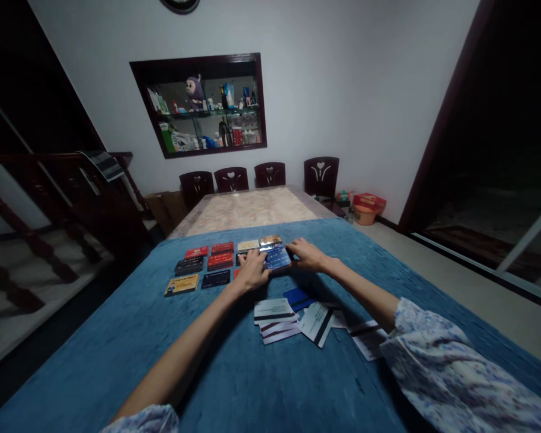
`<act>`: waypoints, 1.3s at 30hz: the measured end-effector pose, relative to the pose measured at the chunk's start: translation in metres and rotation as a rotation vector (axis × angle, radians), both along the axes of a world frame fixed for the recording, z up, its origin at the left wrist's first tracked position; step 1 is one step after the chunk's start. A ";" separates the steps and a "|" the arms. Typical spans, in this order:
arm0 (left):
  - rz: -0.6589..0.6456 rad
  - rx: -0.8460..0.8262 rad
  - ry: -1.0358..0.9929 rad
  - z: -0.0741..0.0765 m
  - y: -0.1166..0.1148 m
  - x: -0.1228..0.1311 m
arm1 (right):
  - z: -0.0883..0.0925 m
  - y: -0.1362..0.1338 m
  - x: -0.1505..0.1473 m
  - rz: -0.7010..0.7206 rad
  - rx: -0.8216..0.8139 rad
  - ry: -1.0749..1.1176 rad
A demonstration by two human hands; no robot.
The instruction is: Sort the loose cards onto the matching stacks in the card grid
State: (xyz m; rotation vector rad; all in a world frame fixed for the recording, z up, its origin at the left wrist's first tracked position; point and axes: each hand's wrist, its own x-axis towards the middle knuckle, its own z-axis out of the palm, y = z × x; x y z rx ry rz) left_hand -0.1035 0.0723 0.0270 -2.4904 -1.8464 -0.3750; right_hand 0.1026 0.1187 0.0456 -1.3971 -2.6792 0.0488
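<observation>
A blue card (277, 257), maybe the top of a small stack, lies between my hands at the right end of the card rows. My left hand (253, 270) grips its left edge with bent fingers and partly covers the cards beneath. From the other side, my right hand (310, 255) has its fingers curled against the right edge. Directly behind is a gold card stack (270, 240). Leftward sit neat stacks: red cards (220, 260), black cards (189, 264), a yellow card (181, 284) and a dark blue stack (216, 278).
Loose white cards with dark stripes (276, 311) and a blue card face down (299, 297) lie spread nearer me. One more white card (368, 340) rests by my right forearm. A blue cloth (216, 361) covers this end of the table; chairs (321, 174) stand beyond.
</observation>
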 end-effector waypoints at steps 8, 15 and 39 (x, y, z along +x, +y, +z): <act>0.030 -0.021 0.054 0.005 0.020 -0.006 | -0.012 0.036 -0.009 0.050 0.023 0.001; 0.047 -0.033 0.058 0.002 0.037 -0.009 | -0.017 0.055 -0.013 0.027 -0.011 -0.005; 0.074 -0.113 0.117 -0.004 0.077 -0.009 | -0.021 0.089 -0.027 0.041 -0.058 -0.103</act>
